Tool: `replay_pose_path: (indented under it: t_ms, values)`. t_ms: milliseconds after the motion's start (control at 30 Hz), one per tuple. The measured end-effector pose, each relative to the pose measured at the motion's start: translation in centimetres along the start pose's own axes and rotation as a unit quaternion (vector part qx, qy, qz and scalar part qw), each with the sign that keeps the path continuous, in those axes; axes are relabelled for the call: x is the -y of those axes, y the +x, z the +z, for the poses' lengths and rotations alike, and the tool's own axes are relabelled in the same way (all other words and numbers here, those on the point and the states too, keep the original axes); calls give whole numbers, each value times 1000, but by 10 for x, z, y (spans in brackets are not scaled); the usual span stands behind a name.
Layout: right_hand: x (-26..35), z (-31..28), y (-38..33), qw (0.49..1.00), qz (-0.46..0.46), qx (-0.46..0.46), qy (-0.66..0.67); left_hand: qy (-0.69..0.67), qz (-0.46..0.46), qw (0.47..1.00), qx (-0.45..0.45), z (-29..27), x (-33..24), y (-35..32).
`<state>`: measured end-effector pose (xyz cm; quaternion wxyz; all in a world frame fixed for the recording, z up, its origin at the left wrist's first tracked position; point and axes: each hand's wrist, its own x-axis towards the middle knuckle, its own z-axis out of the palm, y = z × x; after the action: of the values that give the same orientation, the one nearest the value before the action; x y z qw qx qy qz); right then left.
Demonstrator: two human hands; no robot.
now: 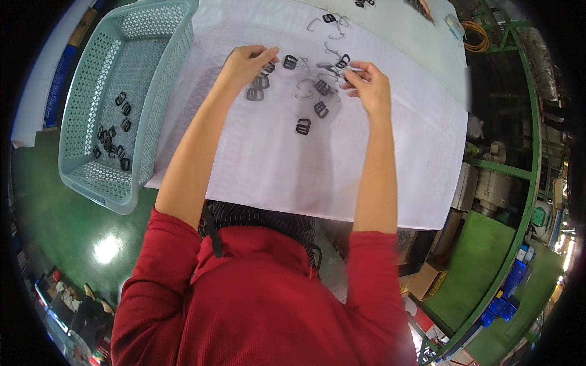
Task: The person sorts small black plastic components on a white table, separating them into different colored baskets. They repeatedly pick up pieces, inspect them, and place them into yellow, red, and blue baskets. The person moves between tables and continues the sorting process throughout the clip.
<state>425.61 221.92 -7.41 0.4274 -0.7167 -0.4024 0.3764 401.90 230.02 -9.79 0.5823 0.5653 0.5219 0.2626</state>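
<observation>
My left hand (249,61) is over the far part of the white-covered table, thumb and fingers pinched together. Black slotted buckles (261,81) show just below it, smeared by motion; whether the fingers hold one is unclear. To the right, my right hand (370,84) has its fingers closed beside a cluster of thin wire hooks (330,68) and a black buckle (343,60). Something dark touches its fingertips, too small to name. Between the hands lie more buckles, one (290,61) near the left fingertips and another (303,126) closer to me.
A pale green perforated basket (141,152) with several black buckles inside stands at the left. More wire hooks and a buckle (329,18) lie at the far side. Part of another person's hand (425,7) shows at the top. Green metal framing (497,171) runs along the right.
</observation>
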Motion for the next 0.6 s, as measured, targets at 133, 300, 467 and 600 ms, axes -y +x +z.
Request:
replay_pose_path:
  t_ms: [133, 300, 467, 600]
  values:
    - [-21, -48, 5, 998, 12, 53, 21, 221, 82, 971, -43, 12, -1, 4]
    - [-22, -67, -5, 996, 50, 51, 47, 432, 183, 873, -132, 45, 19, 32]
    - [-28, -78, -3, 959, 16, -10, -284, 238, 114, 964, 23, 39, -8, 29]
    - [-46, -46, -4, 945, -71, -1, -319, -161, 32, 965, 202, 18, -26, 16]
